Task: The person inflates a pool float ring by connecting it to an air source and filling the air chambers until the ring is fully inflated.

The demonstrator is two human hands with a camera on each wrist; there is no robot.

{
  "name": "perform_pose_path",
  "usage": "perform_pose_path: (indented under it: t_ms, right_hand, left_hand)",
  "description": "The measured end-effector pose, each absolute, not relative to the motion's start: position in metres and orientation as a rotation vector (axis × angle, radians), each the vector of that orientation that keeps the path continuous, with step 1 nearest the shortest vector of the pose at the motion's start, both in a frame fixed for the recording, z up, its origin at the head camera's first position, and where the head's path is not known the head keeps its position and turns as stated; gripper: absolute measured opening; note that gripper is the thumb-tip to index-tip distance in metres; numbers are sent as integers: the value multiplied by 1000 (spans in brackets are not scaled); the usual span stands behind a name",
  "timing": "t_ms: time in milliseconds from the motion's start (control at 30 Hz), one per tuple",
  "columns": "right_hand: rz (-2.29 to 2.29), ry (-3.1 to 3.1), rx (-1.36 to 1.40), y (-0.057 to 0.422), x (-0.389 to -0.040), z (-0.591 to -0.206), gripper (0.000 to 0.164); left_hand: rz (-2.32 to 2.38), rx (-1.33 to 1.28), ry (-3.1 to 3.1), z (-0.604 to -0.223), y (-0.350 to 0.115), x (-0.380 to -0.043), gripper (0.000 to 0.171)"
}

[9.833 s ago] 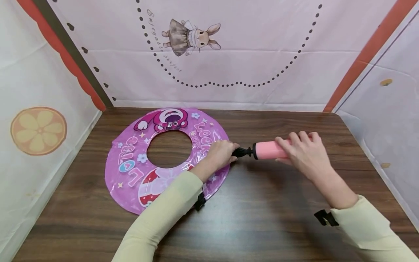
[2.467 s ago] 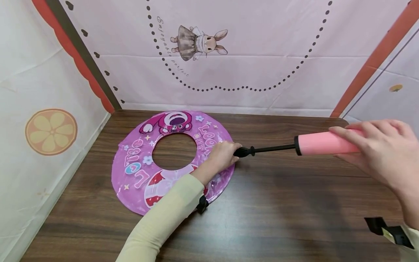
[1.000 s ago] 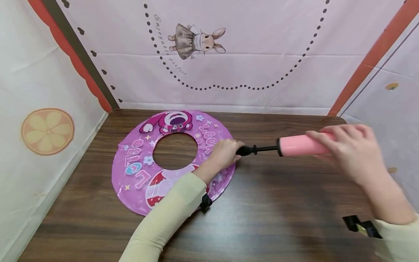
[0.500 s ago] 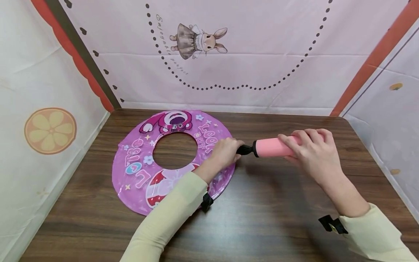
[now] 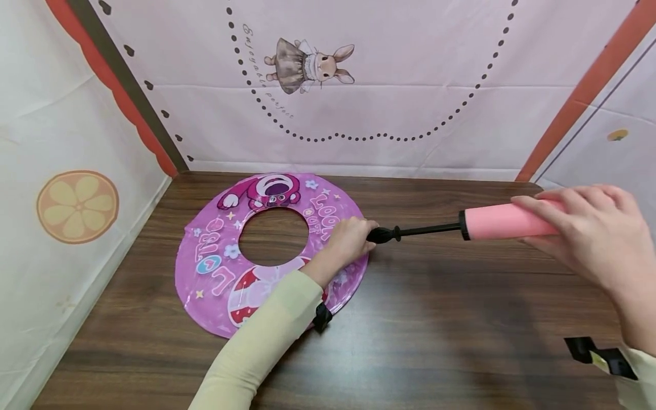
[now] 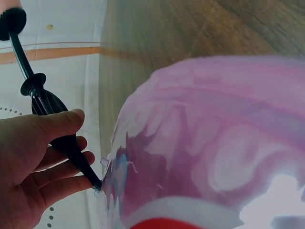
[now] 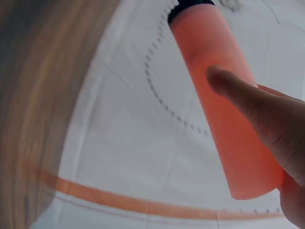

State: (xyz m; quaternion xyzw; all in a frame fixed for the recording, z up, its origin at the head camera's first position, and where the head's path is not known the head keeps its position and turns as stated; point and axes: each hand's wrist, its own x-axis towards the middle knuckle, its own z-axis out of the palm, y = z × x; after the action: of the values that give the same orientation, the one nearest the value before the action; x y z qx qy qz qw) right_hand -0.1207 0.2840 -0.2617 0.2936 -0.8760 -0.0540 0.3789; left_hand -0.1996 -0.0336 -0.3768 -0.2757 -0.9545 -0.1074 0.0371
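Note:
A pink hand pump (image 5: 504,221) with a black nozzle end stretches between my hands, its black rod drawn well out. My right hand (image 5: 594,228) wraps round the pink barrel, thumb along its side in the right wrist view. With thumb and fingers my left hand (image 5: 348,242) grips the black nozzle piece (image 6: 52,107), whose tip meets the edge of the swim ring (image 6: 190,143). That purple swim ring (image 5: 205,296), printed with a bear, flowers and letters, lies flat on the table and looks partly filled. My left forearm crosses over its near right side.
The brown wood-grain table (image 5: 410,341) carries the ring on its left half. A pink printed cloth (image 5: 389,85) hangs along the back edge, with a white cloth (image 5: 31,273) at the left and another at the right.
Half a second ago the barrel was pushed in against the nozzle; now my right hand has pulled it right, exposing the rod. Earlier frames show it in and out too. My left hand stays.

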Motion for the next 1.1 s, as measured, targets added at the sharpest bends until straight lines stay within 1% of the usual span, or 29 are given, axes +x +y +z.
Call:
perform_pose_path:
  t_ms: [67,133,167,367,600,700,800,900,1067,1100]
  right_hand:
    - [-140,-2252,755,286,-120,-263,68]
    - [-142,-2275,791,280,-123,-269,59]
    - [-150,-2279,814,275,-126,-273,55]
    - [-167,-2242,860,239,-137,-300,46]
    - [-164,-2201,873,215,-147,-314,43]
    - [-154,-2193,877,214,-149,-312,42]
    - [-151,-2217,883,220,-148,-307,41]
    - [-147,-2270,891,231,-143,-300,46]
    - [-114,-2326,848,257,-132,-282,70]
    - [-106,-2329,831,263,-128,-278,71]
  left_hand:
    - [-335,-845,-2924,-377,-33,-199,30]
    - [-327,-855,-2917,-377,-32,-198,29]
    - [-312,-861,-2916,-377,-31,-198,30]
    - [-229,-869,-2933,-377,-27,-197,29]
    - [-245,-864,-2899,-378,-30,-197,20]
    - [-273,-859,-2892,-377,-33,-198,22]
    - [-283,-850,-2906,-375,-34,-199,28]
    - [-263,-853,-2942,-374,-35,-200,34]
    - [-253,-859,-2973,-373,-36,-201,34]
    - [-253,-862,-2973,-373,-36,-201,34]
